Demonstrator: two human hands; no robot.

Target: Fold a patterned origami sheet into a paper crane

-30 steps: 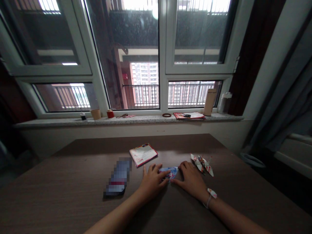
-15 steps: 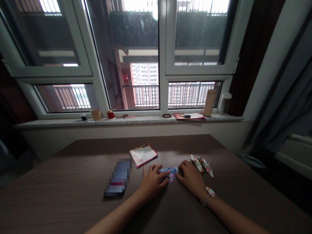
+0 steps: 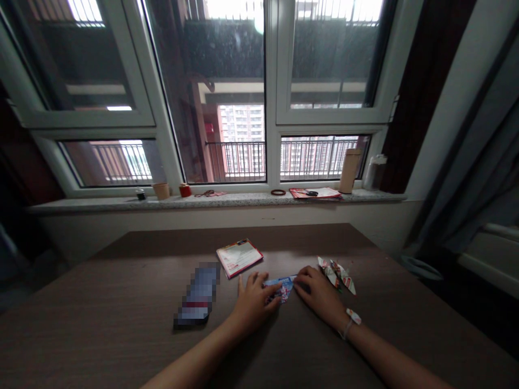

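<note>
A small piece of blue patterned paper (image 3: 285,286) lies on the brown table between my hands. My left hand (image 3: 255,296) rests on its left part with the fingers spread and pressing down. At the paper's upper right edge, my right hand (image 3: 314,292) has its fingers bent together and pinched on the edge; its fingertips are partly hidden. A bracelet (image 3: 352,319) with a pale charm is on my right wrist. Just beyond the right hand lie folded paper shapes (image 3: 337,274) with white, red and green print. The left hand covers part of the blue paper.
A stack of printed paper sheets (image 3: 240,257) lies beyond my left hand, and a blurred dark phone-like object (image 3: 198,296) is to its left. On the windowsill (image 3: 243,200) stand a paper cup (image 3: 161,190), a red spool (image 3: 185,190), a bead bracelet (image 3: 278,192) and a tan bottle (image 3: 349,170).
My right fingertips have shifted slightly left along the paper's upper right edge, while that wrist has turned a little outward. My left hand stays in place on the blue paper.
</note>
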